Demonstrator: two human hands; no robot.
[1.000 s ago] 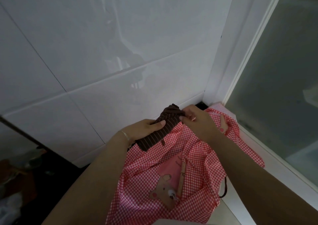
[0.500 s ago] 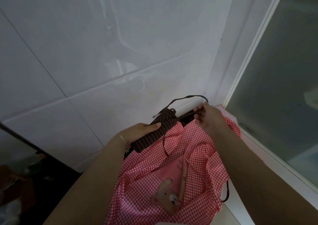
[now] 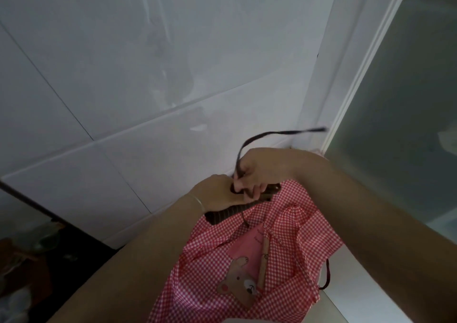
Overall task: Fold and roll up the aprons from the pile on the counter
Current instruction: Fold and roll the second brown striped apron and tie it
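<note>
**Strap swung over the brown roll**

Since half a second ago your right hand (image 3: 257, 172) has come in from the corner to meet your left hand (image 3: 217, 193), and the dark strap (image 3: 277, 135) that looped out toward the window frame now arcs up above your right hand, its free end blurred in the air.

Behind both hands stands the white tiled wall (image 3: 148, 75), and to the right of your right forearm the frosted window (image 3: 408, 125) in its white frame.

Below and in front of your hands lies the red gingham apron (image 3: 284, 228), crumpled on the counter (image 3: 346, 273), with a bear patch (image 3: 239, 283) on its pink pocket facing you. A dark loop of its tie (image 3: 326, 275) hangs out beside your right forearm.

The rolled brown striped apron (image 3: 227, 214) sits under your left hand, which wraps over it with fingers curled; one end pokes out just beneath your left wrist, resting against the gingham. A thin bangle (image 3: 199, 202) circles that wrist.

Your right hand's fingers are bent and pinch the strap right where the two hands touch, on top of the roll.
</note>
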